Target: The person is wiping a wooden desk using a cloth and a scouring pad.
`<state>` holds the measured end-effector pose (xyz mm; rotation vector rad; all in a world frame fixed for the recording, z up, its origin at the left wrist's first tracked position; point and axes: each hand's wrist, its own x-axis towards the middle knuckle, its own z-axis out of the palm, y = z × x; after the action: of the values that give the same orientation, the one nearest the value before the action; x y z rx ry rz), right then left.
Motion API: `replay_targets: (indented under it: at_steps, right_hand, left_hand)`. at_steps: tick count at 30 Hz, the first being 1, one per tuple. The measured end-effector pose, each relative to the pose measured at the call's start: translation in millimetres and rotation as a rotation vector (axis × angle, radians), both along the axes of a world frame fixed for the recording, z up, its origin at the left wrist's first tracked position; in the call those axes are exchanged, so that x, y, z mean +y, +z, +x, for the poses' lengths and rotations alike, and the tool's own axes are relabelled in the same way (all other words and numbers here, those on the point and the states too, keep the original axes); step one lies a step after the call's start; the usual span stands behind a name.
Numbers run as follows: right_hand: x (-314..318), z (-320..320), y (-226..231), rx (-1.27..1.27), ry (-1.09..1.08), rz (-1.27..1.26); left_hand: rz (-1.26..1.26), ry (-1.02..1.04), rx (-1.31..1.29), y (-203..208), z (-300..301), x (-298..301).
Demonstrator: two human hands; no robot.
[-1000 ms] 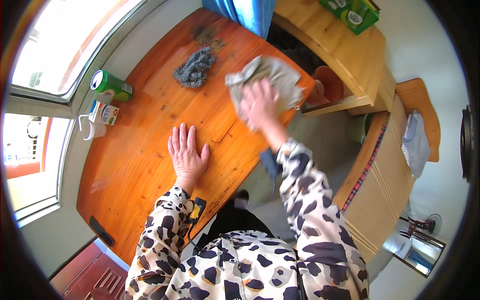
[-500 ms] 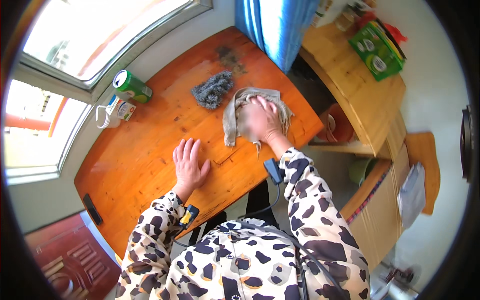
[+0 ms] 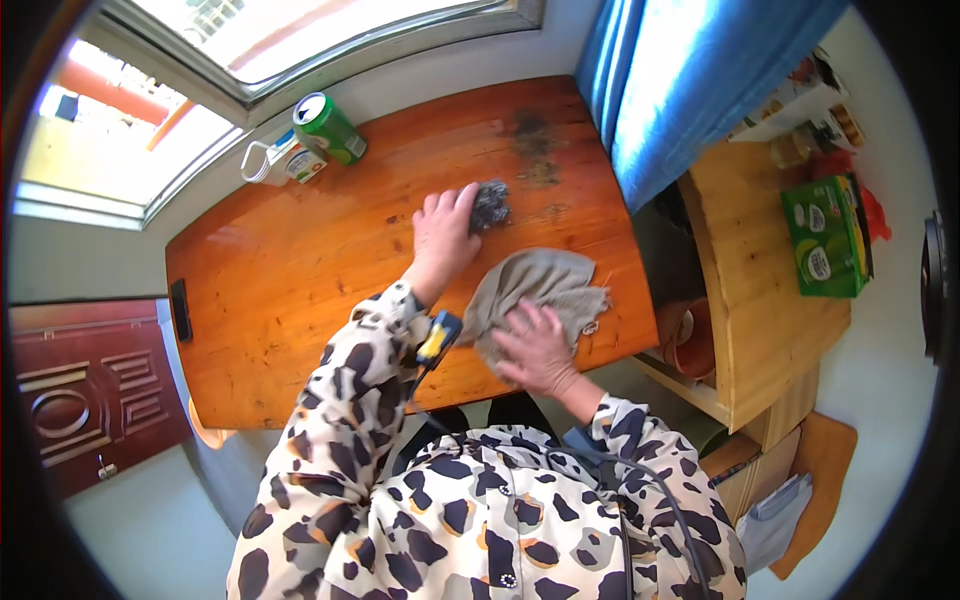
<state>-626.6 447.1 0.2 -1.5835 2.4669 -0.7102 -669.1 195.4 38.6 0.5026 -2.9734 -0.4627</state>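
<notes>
Resting open-fingered with the right hand (image 3: 538,348) on a grey-beige cloth (image 3: 550,275), rumpled under and beyond it; touching with the left hand (image 3: 443,238), ahead-left, a shaggy dark-grey pad (image 3: 491,207) right of its fingers, cannot tell whether gripped; beneath both, an orange-brown table (image 3: 280,265); farther ahead-left, a green can (image 3: 332,130)

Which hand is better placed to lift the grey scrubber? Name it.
Left hand, likely: it covers part of the grey scrubber, while the right hand rests on the cloth.
</notes>
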Motion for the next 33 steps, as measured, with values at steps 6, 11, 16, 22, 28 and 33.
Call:
replay_targets:
  at_steps: [6,11,16,22,28,33]
  right_hand:
    - [-113.5,5.0,-16.4,0.086,0.354,-0.242]
    - [-202.1,-103.3,-50.4,0.331,0.135,-0.381]
    - [-165.8,-191.1,-38.2,0.413,-0.142,-0.010]
    - [-54.7,-176.4,-128.6,0.427,-0.328,0.249]
    - [-93.7,-96.6,-116.7,0.255,0.035,0.325]
    - [-245.7,66.4,-139.4,0.268,0.328,-0.042]
  left_hand:
    - [0.458,0.488,0.501,3.0,155.9,-38.5]
    - [1.231,0.952,0.594,28.8,244.6,-43.5]
    - [1.778,1.135,0.801,29.6,331.7,-48.9]
    - [1.846,1.199,0.903,-17.4,359.9,-48.8]
    - [1.858,1.458,0.959,-46.8,382.9,-31.5]
    - [1.809,1.521,0.986,-107.4,522.2,-49.4]
